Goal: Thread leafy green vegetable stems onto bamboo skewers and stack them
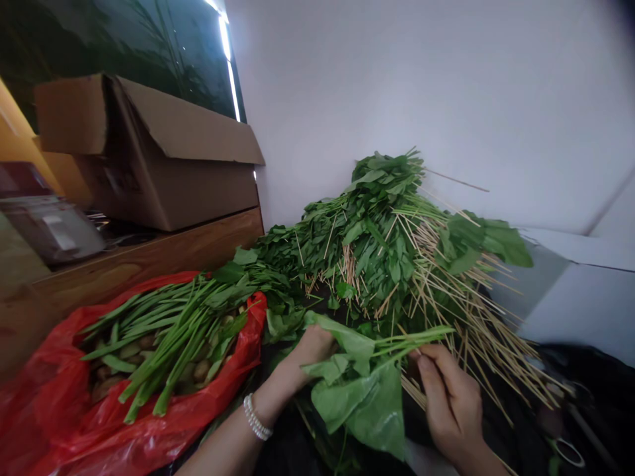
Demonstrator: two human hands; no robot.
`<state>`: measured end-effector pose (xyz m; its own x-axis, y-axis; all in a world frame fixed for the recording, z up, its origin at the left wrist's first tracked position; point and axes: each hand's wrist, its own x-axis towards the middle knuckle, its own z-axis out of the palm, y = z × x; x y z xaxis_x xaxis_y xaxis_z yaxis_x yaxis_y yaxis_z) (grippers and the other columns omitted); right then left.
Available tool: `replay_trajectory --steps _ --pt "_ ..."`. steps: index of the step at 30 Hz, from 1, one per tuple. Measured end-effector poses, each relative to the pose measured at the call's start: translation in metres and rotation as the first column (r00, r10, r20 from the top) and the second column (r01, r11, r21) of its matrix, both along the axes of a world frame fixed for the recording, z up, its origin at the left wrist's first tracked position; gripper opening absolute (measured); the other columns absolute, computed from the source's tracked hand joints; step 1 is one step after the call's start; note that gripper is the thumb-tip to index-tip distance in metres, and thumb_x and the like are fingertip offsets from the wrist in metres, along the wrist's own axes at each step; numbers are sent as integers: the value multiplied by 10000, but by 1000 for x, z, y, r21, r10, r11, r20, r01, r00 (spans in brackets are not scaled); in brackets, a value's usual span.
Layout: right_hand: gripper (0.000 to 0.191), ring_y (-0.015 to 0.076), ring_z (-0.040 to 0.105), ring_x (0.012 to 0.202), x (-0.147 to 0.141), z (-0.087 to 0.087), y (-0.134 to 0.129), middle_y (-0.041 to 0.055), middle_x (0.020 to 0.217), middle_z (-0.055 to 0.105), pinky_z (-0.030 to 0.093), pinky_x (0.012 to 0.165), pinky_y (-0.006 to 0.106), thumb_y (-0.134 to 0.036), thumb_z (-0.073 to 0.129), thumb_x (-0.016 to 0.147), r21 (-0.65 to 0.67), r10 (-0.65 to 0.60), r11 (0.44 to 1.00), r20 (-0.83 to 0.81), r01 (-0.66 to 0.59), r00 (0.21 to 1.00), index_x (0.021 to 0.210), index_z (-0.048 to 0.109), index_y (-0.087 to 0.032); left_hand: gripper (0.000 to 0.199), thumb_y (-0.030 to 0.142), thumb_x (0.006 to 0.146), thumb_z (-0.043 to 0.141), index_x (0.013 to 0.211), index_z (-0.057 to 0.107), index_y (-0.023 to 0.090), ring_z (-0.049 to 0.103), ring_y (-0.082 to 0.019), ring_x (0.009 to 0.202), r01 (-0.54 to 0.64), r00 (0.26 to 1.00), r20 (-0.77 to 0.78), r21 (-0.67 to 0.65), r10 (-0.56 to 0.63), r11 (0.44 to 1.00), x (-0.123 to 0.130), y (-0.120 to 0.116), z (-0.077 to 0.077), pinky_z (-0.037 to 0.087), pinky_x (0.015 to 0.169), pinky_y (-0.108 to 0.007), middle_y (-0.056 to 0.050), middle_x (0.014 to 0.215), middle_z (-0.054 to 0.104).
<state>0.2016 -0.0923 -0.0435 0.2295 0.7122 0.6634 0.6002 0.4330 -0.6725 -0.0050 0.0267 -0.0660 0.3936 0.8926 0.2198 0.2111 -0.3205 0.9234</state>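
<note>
A small bunch of leafy greens (362, 403), with broad leaves and pale green stems, is held up in front of me. My left hand (316, 345) is closed around its leafy part, the fingers largely hidden by leaves. At the stem end, my right hand (449, 396) is closed in a pinch, thumb against index finger. What lies between those fingertips is too small to make out. Just behind rises a large pile of greens on sticks (381, 225), with many thin bamboo skewers (476, 324) jutting out to the right.
On the left, a red plastic bag (223, 403) holds loose green stalks (163, 357) over brownish round pieces. An open cardboard box (198, 178) and a lidded tub (54, 225) stand on a wooden ledge (143, 261). Scissors handles (570, 453) show at lower right. A white wall rises behind.
</note>
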Motion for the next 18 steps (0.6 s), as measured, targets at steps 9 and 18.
replay_trajectory --steps 9,18 --pt "200 127 586 579 4 -2 5 -13 686 597 434 547 214 -260 413 947 -64 211 977 224 -202 951 858 587 -222 267 353 688 747 870 729 159 589 -175 783 -45 964 249 -188 92 981 0 11 31 456 783 -298 -38 834 687" --pt "202 181 639 800 1 -21 19 40 884 652 448 706 274 -214 376 957 -210 232 963 307 -172 923 1002 573 -225 417 388 678 776 1008 688 149 567 -106 658 99 889 446 -400 99 911 9 4 25 487 670 -249 -15 732 629"
